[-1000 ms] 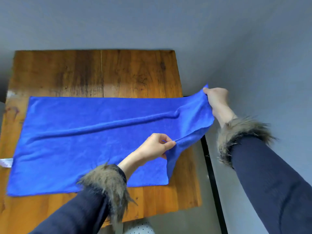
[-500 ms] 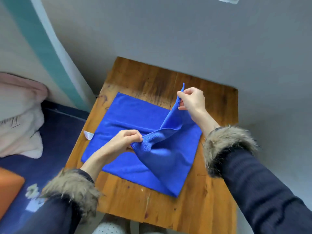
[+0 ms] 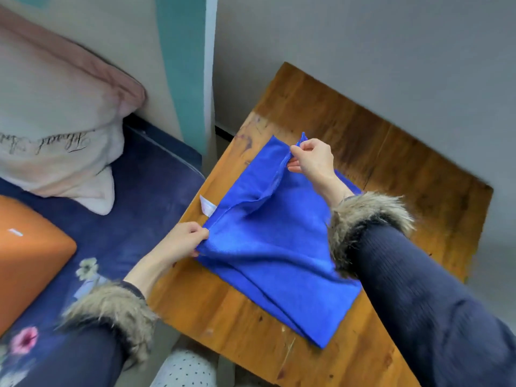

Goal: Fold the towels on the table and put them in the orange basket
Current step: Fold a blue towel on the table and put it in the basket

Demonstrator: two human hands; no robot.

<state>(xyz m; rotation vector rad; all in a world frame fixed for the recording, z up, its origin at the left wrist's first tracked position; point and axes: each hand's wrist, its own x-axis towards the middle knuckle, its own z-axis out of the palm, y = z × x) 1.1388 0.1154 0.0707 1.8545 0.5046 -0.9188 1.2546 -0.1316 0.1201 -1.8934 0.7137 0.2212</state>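
Note:
A blue towel (image 3: 276,252) lies folded double on the wooden table (image 3: 391,152). My left hand (image 3: 184,241) pinches its near left corner at the table's left edge. My right hand (image 3: 312,157) pinches the far left corner and holds it slightly raised, so the left edge sags between my hands. A white label (image 3: 207,205) sticks out from the towel's left side. The orange basket (image 3: 25,258) stands at the far left on a dark blue bed, apart from the table.
A pale pink pillow (image 3: 55,121) rests on the dark blue flowered bedding (image 3: 139,196) to the left. A grey wall runs behind the table, and a teal and white post (image 3: 187,65) stands between bed and table. A spotted white thing (image 3: 184,370) is below.
Both hands carried the towel's right end across to the left, folding it in half. The view swung left, bringing the bed, pillow and orange basket into sight.

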